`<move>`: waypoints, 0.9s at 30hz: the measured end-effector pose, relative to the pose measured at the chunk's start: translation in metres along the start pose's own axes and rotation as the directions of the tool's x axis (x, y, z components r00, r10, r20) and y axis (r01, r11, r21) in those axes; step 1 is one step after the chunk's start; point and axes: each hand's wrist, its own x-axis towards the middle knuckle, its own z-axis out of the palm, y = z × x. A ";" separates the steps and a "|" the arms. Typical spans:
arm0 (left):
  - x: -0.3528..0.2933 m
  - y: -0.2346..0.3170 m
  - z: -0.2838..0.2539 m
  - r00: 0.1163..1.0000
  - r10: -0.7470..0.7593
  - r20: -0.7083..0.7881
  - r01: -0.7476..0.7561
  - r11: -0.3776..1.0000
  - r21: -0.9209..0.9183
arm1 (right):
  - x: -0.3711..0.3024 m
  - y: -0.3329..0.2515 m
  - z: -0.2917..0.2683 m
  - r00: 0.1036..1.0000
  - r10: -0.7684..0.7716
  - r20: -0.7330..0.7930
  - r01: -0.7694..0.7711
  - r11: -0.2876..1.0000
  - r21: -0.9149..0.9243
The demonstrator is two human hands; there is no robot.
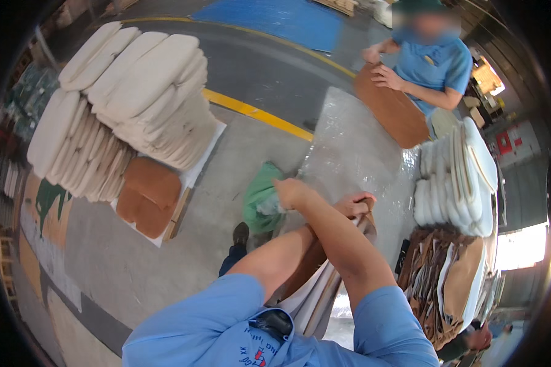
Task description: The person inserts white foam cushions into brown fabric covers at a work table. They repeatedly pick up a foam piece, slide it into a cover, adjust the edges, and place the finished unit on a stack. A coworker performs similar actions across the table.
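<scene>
My forearms cross, the right over the left. My left hand (352,206) reaches to the right beneath it and is closed on the end of a brown cushion cover (369,215). The cover's brown and whitish folds run back toward my body, partly hidden by my arms. My right hand (292,194) is across to the left, closed at the upper edge of a green bag (261,194) with pale, clear material in it. What its fingers hold, if anything, is hidden.
A shiny plastic-covered table (343,140) lies ahead. Across it, a co-worker (431,67) handles a brown cushion (392,107). White cushions (453,177) and brown covers (438,281) are stacked at right. Tall cream cushion piles (141,92) and a brown cushion (148,196) stand on the left floor.
</scene>
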 end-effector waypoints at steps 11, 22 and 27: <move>0.007 -0.002 -0.011 1.000 -0.012 0.024 0.010 0.997 0.080 | -0.272 0.060 -0.037 0.250 0.702 -0.667 0.166 0.648 0.744; -0.017 0.017 0.001 0.969 0.243 0.039 -0.243 0.926 0.289 | -0.244 0.048 0.047 0.287 0.871 -0.398 0.099 0.386 0.917; -0.024 0.021 0.020 0.907 0.383 -0.174 -0.251 0.825 0.506 | -0.244 0.052 0.039 0.309 0.848 -0.431 0.046 0.439 0.897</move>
